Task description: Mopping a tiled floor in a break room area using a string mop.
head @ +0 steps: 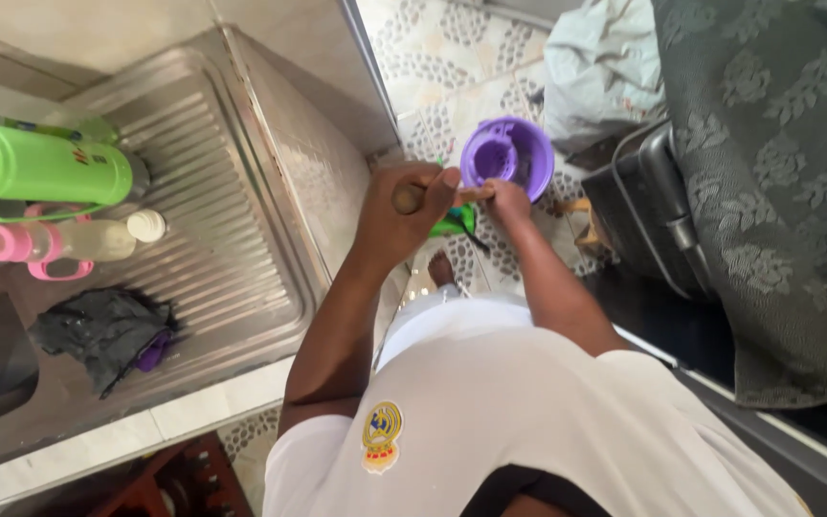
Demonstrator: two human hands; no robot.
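My left hand [415, 209] is closed around the rounded top of a wooden handle [405, 198]. Just to its right, my right hand [507, 199] grips the same handle lower down. Both hands are held over a patterned tile floor. A purple plastic bucket with a slotted insert [507, 153] stands on the floor right beyond my right hand. A green and black piece [458, 222] shows below the hands, partly hidden by them. My bare foot [440, 269] is on the tiles beneath.
To the left is a steel sink drainboard [232, 258] with a green bottle [40, 165], a pink-capped feeding bottle [69, 241] and a crumpled black cloth [102, 330]. On the right are a dark floral cloth [777, 172], a black case [648, 206] and a pale bag [600, 67].
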